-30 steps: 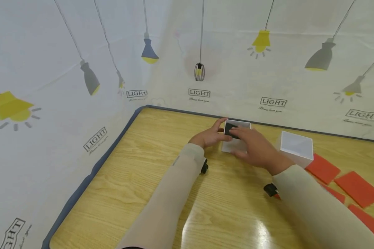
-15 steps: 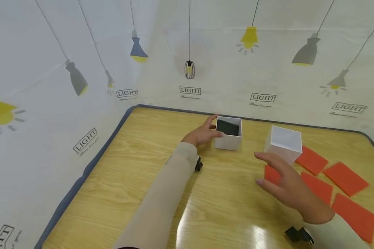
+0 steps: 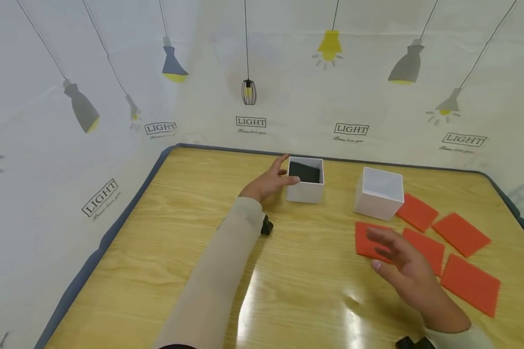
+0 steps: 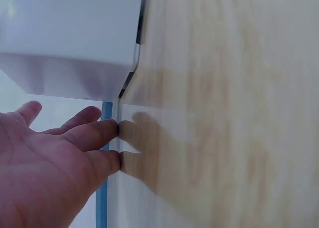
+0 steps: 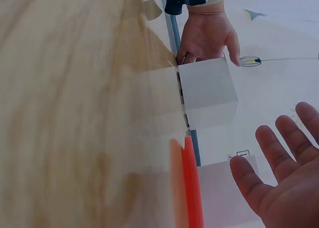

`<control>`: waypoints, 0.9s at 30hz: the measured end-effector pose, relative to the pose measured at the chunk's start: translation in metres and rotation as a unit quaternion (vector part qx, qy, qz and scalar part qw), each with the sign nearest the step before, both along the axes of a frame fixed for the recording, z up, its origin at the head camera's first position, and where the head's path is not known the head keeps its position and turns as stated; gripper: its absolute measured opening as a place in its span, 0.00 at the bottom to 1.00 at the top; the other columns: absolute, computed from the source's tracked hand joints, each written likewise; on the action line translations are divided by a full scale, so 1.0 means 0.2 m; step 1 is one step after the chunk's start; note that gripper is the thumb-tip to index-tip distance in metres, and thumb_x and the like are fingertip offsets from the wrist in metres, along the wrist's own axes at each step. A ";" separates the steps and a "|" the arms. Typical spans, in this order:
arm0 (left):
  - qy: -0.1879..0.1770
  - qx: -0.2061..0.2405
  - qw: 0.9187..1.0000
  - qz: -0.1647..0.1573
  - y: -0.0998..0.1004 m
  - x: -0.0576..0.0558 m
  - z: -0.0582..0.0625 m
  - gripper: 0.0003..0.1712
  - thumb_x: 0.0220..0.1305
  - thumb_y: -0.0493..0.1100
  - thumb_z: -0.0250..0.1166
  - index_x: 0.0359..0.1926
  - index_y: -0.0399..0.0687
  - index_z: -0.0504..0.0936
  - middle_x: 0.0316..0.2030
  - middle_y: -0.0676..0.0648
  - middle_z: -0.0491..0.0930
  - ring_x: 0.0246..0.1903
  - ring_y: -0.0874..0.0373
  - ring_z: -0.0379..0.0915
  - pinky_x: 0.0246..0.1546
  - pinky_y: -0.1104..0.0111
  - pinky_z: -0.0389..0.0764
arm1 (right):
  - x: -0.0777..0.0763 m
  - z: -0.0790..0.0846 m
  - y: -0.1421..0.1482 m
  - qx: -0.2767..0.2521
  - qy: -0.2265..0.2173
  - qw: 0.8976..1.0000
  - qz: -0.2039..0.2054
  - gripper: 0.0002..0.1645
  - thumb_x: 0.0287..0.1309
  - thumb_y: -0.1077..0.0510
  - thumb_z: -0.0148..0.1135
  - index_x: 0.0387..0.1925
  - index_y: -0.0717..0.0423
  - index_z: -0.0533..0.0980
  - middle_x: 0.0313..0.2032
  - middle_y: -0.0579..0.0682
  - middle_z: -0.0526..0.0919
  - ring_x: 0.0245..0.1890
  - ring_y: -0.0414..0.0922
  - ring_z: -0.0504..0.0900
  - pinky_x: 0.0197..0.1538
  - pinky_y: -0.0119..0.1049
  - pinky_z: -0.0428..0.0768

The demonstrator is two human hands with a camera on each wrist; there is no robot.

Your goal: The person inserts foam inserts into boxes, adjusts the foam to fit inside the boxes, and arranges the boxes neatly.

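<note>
A white open-topped box (image 3: 304, 193) stands near the table's far edge with a flat dark piece (image 3: 304, 172) lying inside it. My left hand (image 3: 268, 184) is at the box's left side, thumb by the near rim and index finger by the back corner. In the left wrist view its fingers (image 4: 94, 135) are spread, two fingertips down at the tabletop beside the box. My right hand (image 3: 408, 271) hovers with loose, parted fingers over several flat red rectangular pieces (image 3: 470, 285) and holds nothing; the right wrist view shows its open palm (image 5: 294, 198).
A second white box (image 3: 377, 206) stands to the right, touching close on the red pieces. Dark blue edging (image 3: 131, 198) borders the wooden table (image 3: 192, 242). Behind it hangs a white cloth (image 3: 288, 63) printed with lamps.
My right hand has left the first box's opening, where it was at the dark piece, and moved right and nearer, over the red pieces. The left hand stays at the box. The view has shifted right.
</note>
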State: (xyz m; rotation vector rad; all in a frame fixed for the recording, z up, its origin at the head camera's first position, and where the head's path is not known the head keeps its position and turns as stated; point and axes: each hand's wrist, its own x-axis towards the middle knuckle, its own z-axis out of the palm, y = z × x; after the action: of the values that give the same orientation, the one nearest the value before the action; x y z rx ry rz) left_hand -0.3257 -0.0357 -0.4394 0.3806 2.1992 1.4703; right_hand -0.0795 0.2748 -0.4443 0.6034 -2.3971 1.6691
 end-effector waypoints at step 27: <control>0.176 0.353 0.919 -0.016 0.41 0.30 0.36 0.41 0.69 0.37 0.60 0.79 0.38 0.54 0.72 0.31 0.61 0.78 0.41 0.57 0.80 0.56 0.56 | -0.02 -0.03 0.05 -0.100 -0.041 0.994 0.007 0.30 0.68 0.80 0.52 0.71 0.74 0.66 0.67 0.42 0.79 0.64 0.38 0.79 0.57 0.27 0.81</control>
State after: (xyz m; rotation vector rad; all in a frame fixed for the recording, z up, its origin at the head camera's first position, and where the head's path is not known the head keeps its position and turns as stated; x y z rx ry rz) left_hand -0.2652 0.0453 -0.3679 0.9739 1.8026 2.2963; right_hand -0.0831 0.2850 -0.4507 0.5279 -2.2439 1.9460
